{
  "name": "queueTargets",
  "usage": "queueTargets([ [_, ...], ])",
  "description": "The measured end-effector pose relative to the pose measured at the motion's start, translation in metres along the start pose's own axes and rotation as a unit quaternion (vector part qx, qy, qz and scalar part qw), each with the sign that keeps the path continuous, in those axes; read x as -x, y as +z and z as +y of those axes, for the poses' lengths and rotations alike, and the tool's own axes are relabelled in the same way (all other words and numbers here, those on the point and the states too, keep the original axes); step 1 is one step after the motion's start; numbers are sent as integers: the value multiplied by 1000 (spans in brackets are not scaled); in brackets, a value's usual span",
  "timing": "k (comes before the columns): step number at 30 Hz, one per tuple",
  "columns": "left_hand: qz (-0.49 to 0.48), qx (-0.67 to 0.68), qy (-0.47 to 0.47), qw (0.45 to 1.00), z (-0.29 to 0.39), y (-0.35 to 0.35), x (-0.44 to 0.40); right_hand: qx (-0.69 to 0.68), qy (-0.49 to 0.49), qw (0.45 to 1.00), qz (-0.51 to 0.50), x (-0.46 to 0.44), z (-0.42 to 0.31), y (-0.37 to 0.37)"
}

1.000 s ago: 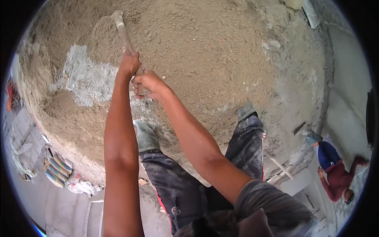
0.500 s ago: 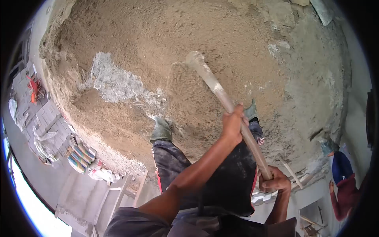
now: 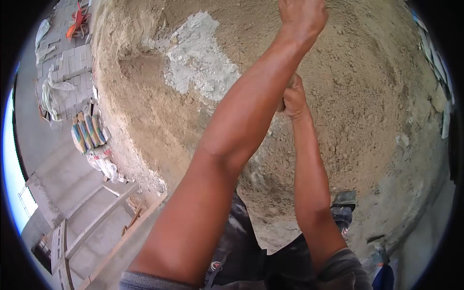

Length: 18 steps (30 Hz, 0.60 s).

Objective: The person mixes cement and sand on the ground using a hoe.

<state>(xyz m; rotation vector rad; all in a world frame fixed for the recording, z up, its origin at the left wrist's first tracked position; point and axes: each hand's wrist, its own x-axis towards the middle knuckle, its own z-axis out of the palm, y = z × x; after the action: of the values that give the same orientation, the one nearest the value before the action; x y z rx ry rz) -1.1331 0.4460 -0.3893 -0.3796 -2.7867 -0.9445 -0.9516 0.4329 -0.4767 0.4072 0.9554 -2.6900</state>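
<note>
My left hand [image 3: 303, 18] is raised at the top edge of the view, its fingers closed round the long-handled tool, which is almost wholly hidden by my hand and forearm. Just below it, my right hand [image 3: 295, 99] is also closed on the handle's lower part, partly behind my left forearm. Beneath both hands spreads a large mound of brown sandy soil [image 3: 357, 111]. A patch of pale grey powder [image 3: 200, 58] lies on it, left of my hands.
Striped sacks [image 3: 88, 133] and a white bag [image 3: 103, 166] lie left of the mound. Farther up are grey paving blocks [image 3: 72, 63] and a red-orange object [image 3: 77, 23]. Timber boards [image 3: 101, 220] stand lower left. Part of another person [image 3: 383, 275] shows at lower right.
Both hands have swung up and forward from near my lap, taking the tool out of clear sight. The view has shifted, so the grey patch and sacks sit differently.
</note>
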Motion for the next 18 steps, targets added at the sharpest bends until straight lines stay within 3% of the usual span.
queueTargets([
  [3,-70,-171,-34,982,-127,-20,14,-157,73,985,-24,-105,85,56],
  [7,-282,-202,-276,896,-243,-22,122,-157,270,929,197,-32,139,105],
  [9,-320,-166,-360,861,-222,-16,164,-174,266,940,127,21,147,69],
  [12,-320,-54,-389,862,-171,4,181,-170,301,932,111,71,74,29],
  [15,-235,77,-422,872,-102,31,212,-151,341,918,134,135,-14,-12],
  [16,-241,228,-514,791,-63,28,219,-139,357,910,159,166,-48,-19],
  [18,-204,365,-593,688,-12,54,261,-91,367,909,173,248,-98,-45],
])
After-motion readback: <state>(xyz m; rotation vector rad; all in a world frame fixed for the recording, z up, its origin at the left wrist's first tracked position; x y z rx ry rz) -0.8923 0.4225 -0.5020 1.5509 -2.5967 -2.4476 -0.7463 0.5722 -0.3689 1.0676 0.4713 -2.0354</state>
